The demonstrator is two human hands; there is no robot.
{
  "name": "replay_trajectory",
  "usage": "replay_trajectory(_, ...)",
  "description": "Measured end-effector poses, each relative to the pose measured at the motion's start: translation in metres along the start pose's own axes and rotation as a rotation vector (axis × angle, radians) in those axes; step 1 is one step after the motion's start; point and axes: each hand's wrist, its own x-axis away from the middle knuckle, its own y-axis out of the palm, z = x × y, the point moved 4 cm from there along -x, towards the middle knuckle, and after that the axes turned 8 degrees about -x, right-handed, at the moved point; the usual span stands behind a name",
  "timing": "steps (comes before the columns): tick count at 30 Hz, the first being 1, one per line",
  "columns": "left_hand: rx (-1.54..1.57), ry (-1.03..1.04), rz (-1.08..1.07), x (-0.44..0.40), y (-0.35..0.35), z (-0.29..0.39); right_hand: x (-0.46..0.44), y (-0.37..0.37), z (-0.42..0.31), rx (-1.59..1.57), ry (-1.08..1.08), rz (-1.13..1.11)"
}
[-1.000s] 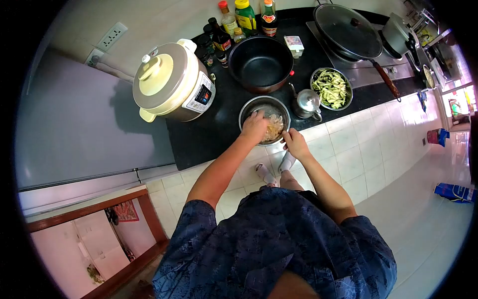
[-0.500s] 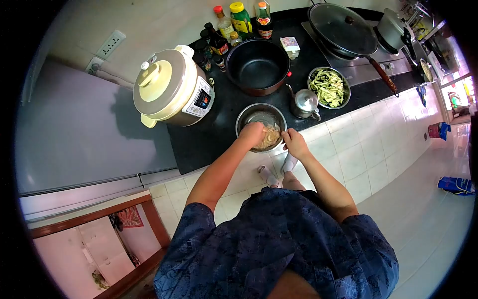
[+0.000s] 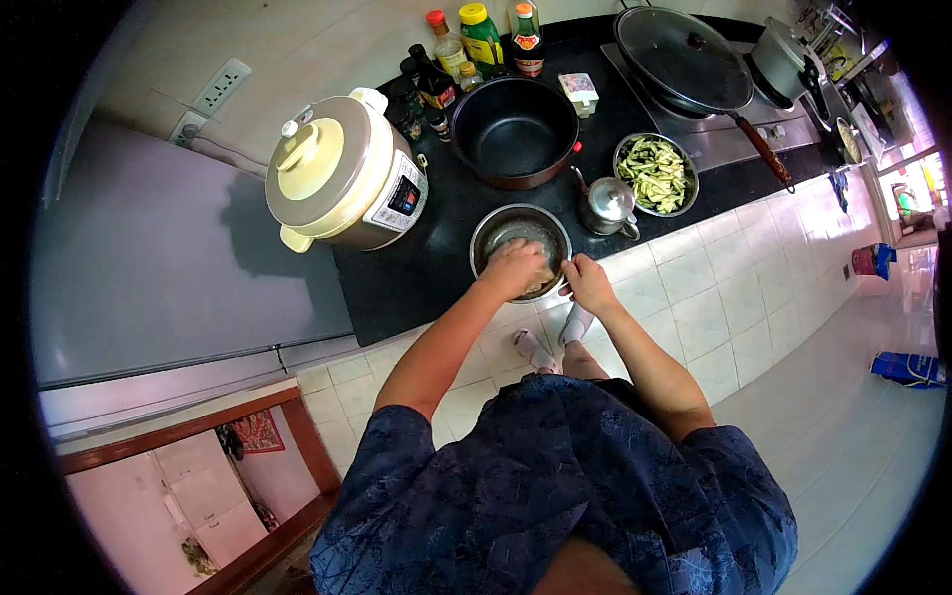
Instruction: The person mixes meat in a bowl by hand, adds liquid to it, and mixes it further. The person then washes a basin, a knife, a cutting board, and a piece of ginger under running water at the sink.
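A round metal bowl (image 3: 545,217) sits at the counter's front edge, holding pale, wet pieces that look like sliced raw meat (image 3: 540,281). Inside it, my left hand (image 3: 515,268) is over the meat with its fingers curled down into the pieces; the fingertips are hidden. My right hand (image 3: 589,285) pinches the bowl's right rim between thumb and fingers. Just right of the bowl stands a small metal pot with a spout and lid (image 3: 608,201). Behind the bowl is a deep black pot (image 3: 514,134) with nothing visible inside.
A large electric cooker (image 3: 342,174) stands on the left. Sliced green vegetables fill a metal bowl (image 3: 654,177) on the right. A lidded wok (image 3: 684,59) rests on the stove, its handle jutting forward. Several sauce bottles (image 3: 481,40) and a small white box (image 3: 578,94) line the back.
My left hand has turned and shifted within the bowl, its back now flatter and covering more of the meat. My right hand stays on the rim.
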Motion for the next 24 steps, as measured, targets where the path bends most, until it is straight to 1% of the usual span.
replay_trajectory(1, -0.009, -0.033, -0.054, 0.002, -0.007, -0.006, 0.0, 0.0, 0.0, 0.002, 0.007, -0.008)
replay_trajectory(2, -0.154, -0.095, -0.205, 0.005, -0.01, -0.013, 0.001, 0.0, 0.001, 0.001, 0.005, -0.003)
replay_trajectory(5, -0.091, -0.395, -0.097, 0.021, 0.0, -0.017, -0.001, 0.003, 0.003, -0.015, -0.017, 0.011)
replay_trajectory(6, -0.164, -0.348, -0.125, 0.025, 0.004, -0.016, -0.002, 0.004, 0.003, -0.018, -0.032, 0.008)
replay_trajectory(9, -0.06, -0.4, -0.288, 0.012, 0.016, -0.028, -0.008, 0.005, 0.002, -0.029, -0.064, 0.028)
replay_trajectory(11, 0.318, -0.616, -0.301, 0.012, 0.034, -0.046, -0.009, 0.007, 0.001, -0.032, -0.071, 0.036)
replay_trajectory(12, 0.508, -0.717, -0.302, 0.011, 0.031, -0.049, -0.01, 0.006, 0.0, -0.03, -0.072, 0.038)
replay_trajectory(15, 0.744, -0.664, -0.23, 0.015, 0.013, -0.039, -0.009, 0.005, 0.001, -0.049, -0.073, 0.056)
replay_trajectory(16, 0.563, -0.583, -0.136, 0.013, 0.0, -0.031, -0.01, 0.005, 0.002, -0.066, -0.079, 0.061)
replay_trajectory(19, 0.15, -0.057, 0.101, 0.016, -0.015, -0.005, -0.007, 0.006, 0.0, -0.09, -0.065, 0.062)
replay_trajectory(20, 0.102, -0.069, -0.116, 0.017, -0.008, -0.003, -0.007, 0.006, -0.002, -0.095, -0.055, 0.063)
replay_trajectory(23, -0.004, -0.261, -0.531, 0.023, -0.003, -0.01, -0.009, 0.006, 0.002, -0.077, -0.04, 0.047)
replay_trajectory(24, 0.006, -0.228, -0.381, 0.023, -0.008, -0.007, -0.009, 0.007, 0.002, -0.08, -0.04, 0.045)
